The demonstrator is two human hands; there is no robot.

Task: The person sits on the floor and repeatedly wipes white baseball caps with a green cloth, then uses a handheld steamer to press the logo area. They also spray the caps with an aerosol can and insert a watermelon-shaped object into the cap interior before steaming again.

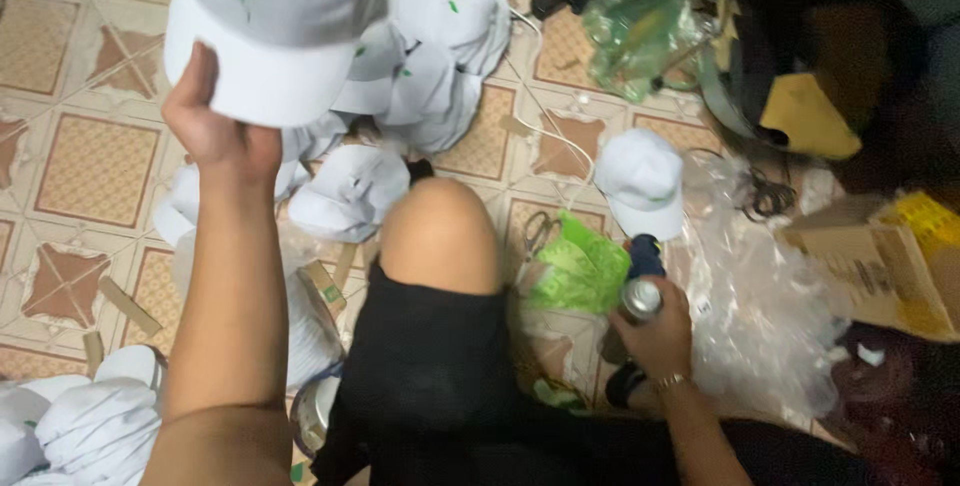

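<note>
My left hand (215, 126) is raised and grips the brim of a white cap (275, 26) with a small green leaf mark, held above a pile of similar white caps (410, 76) on the tiled floor. My right hand (655, 331) is low beside my bent knee (440, 236) and closed around a dark tool with a round silver end (641, 296). A single white cap (640, 181) lies just beyond that hand. A green packet (578, 266) sits between my knee and right hand.
More white caps (85, 421) are heaped at the lower left. Crumpled clear plastic (760, 296) spreads at the right, next to a cardboard box (880, 256). Scissors (540, 231), a white cable (545, 96), a bag of plastic bottles (640, 31) and cardboard strips (125, 306) lie on the floor.
</note>
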